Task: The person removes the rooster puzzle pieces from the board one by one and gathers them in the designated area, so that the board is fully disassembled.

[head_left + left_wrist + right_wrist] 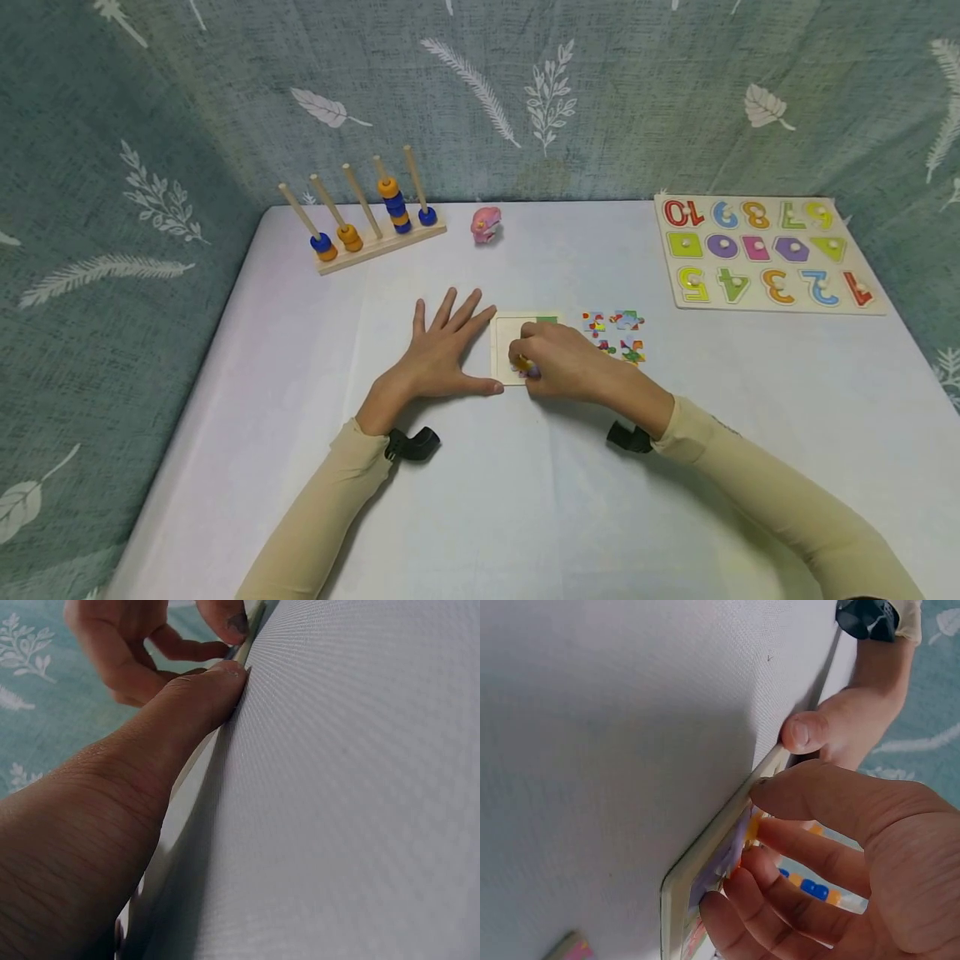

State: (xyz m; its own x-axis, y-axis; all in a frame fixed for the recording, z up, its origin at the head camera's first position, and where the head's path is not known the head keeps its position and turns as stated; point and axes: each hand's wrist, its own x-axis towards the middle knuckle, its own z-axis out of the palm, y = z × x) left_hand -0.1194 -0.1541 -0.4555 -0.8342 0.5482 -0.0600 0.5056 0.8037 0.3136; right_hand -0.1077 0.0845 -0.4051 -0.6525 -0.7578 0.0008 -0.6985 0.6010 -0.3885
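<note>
One puzzle board (501, 343), left edge pointing straight ahead, left hand (438, 357) spread against it, right hand (561, 358) pinching one piece (528, 367), four loose bits (632, 351) past its wrist

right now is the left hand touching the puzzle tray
Touching: the left wrist view shows the left hand with its thumb tip against the edge of the puzzle tray.

Number board (738, 262) sits far right, upside down from here: far row (756, 214) goes 10, 9, 8, 7, 6 left to right, near row (777, 286) goes 5, 4, 3, 2, 1.
</note>
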